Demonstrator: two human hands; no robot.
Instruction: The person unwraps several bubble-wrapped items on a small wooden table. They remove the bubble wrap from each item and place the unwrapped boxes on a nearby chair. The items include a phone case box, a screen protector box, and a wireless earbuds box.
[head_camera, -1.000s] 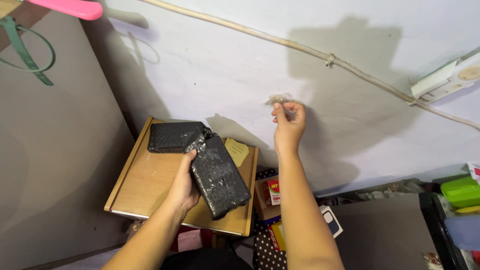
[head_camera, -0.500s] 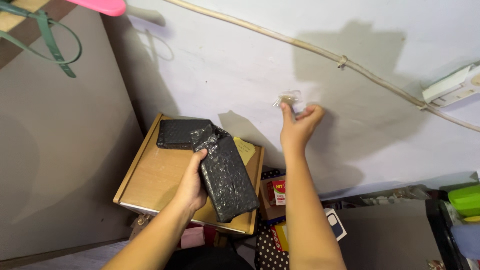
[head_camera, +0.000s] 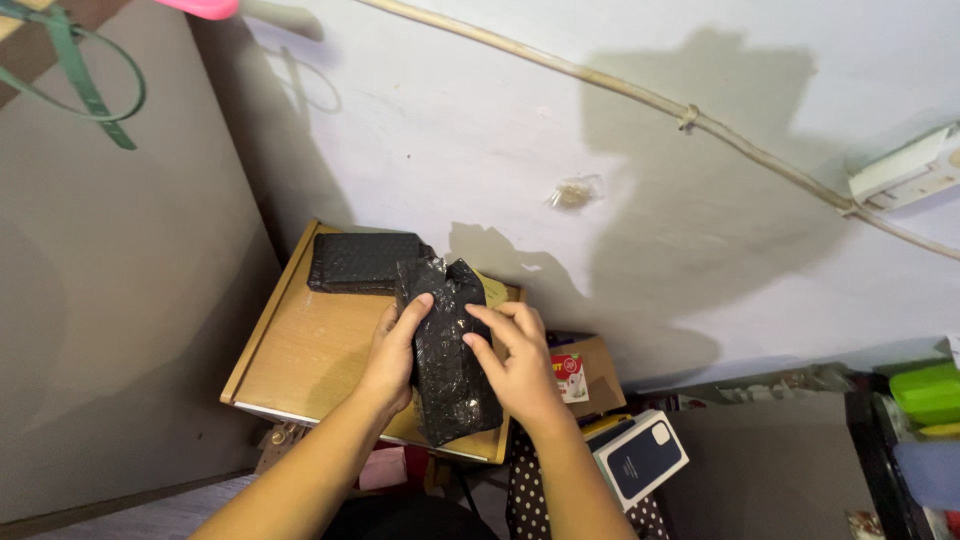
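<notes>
Both hands hold a flat parcel in black bubble wrap above a small wooden table. My left hand grips its left edge, thumb on top. On the parcel's right side rest the fingers of my right hand. A second black bubble-wrapped parcel lies on the table's far side. A crumpled bit of clear tape sticks to the white wall above.
A yellow note lies on the table behind the held parcel. Below right are a cardboard box and a dark phone case in a white box. A cable runs across the wall. Green containers sit far right.
My right hand left the clear tape stuck on the wall and came down onto the black parcel, which my left hand still holds.
</notes>
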